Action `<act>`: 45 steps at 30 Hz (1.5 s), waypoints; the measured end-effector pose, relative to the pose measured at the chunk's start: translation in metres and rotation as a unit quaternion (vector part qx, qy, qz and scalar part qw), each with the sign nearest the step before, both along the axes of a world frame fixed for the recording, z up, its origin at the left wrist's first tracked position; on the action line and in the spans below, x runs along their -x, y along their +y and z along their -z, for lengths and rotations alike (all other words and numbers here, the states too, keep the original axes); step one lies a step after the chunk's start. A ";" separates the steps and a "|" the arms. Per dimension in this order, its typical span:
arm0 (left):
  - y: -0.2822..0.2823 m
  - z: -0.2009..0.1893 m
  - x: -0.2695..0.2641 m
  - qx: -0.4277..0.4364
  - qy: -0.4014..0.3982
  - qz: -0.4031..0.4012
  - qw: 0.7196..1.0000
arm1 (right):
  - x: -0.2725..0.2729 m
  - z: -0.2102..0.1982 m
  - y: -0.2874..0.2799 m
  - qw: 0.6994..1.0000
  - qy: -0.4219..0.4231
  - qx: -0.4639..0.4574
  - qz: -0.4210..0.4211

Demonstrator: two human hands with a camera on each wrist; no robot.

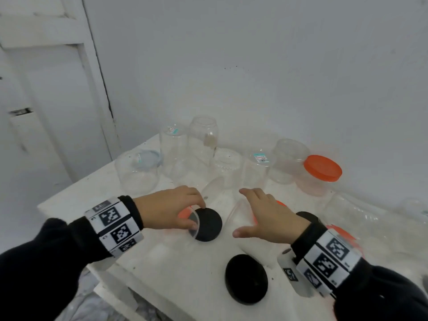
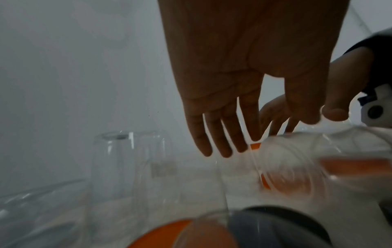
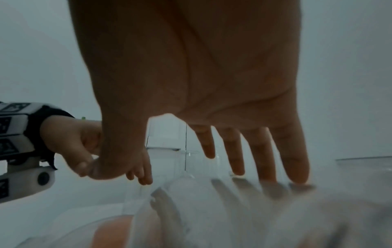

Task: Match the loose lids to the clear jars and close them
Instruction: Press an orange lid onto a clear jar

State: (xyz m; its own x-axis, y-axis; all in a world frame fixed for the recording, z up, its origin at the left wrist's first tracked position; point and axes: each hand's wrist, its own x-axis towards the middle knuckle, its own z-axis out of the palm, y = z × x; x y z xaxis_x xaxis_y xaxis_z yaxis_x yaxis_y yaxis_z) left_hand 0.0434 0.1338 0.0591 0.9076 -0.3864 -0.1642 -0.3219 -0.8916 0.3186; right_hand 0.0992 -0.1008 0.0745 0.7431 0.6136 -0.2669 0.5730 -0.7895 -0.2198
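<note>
My left hand (image 1: 196, 214) hovers with straight fingers over the rim of a small clear jar (image 1: 195, 220), which overlaps a loose black lid (image 1: 209, 224) and an orange lid (image 1: 184, 214). In the left wrist view the same clear jar (image 2: 203, 223), black lid (image 2: 275, 223) and orange lid (image 2: 161, 234) lie below the hand (image 2: 244, 127), which holds nothing. My right hand (image 1: 245, 212) is spread flat, its fingertips (image 3: 297, 179) touching a clear jar (image 1: 234, 216) lying on its side. A second black lid (image 1: 246, 278) lies near the front.
Several clear jars (image 1: 201, 140) stand along the back of the white table (image 1: 69, 200), some upside down. One jar with an orange lid (image 1: 323, 167) stands at the back right. More orange lids (image 1: 342, 232) show behind my right wrist. A wall closes the far side.
</note>
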 end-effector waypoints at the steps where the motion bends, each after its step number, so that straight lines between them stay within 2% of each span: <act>1: 0.003 0.005 0.001 -0.009 -0.002 0.001 1.000 | 0.001 0.003 0.002 1.000 0.009 0.012 0.003; 4: 0.007 0.020 0.003 -0.058 -0.001 0.002 0.998 | 0.002 0.009 0.005 0.999 0.025 0.039 0.015; 7: 0.007 0.032 0.004 -0.098 -0.001 0.008 0.995 | 0.004 0.015 0.008 0.998 0.005 0.059 0.031; 12: 0.007 0.048 0.003 -0.097 -0.029 0.003 0.995 | 0.007 0.023 0.013 0.995 -0.044 0.072 0.061; 20: 0.011 0.062 0.006 -0.157 -0.020 0.000 0.987 | 0.014 0.019 0.007 0.988 -0.111 -0.011 0.103; 25: 0.010 0.067 0.002 -0.190 -0.024 -0.034 0.981 | 0.018 0.008 -0.004 0.982 -0.140 -0.065 0.113; 31: 0.008 0.062 0.000 -0.191 -0.030 -0.054 0.980 | 0.017 0.002 -0.017 0.979 -0.128 -0.124 0.100; 36: 0.010 0.062 -0.001 -0.145 -0.032 -0.070 0.986 | 0.019 0.004 -0.026 0.976 -0.101 -0.173 0.087; 45: 0.011 0.053 0.020 -0.044 -0.021 -0.058 0.997 | 0.034 0.004 -0.035 0.977 -0.095 -0.167 0.090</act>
State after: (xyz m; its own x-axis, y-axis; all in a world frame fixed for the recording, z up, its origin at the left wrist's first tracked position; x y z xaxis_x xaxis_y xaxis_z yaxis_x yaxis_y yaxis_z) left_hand 0.0233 0.1447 0.0059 0.9523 -0.2639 -0.1534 -0.2263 -0.9476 0.2255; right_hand 0.0651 -0.1354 0.0707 0.8641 0.4969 0.0798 0.4865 -0.7841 -0.3854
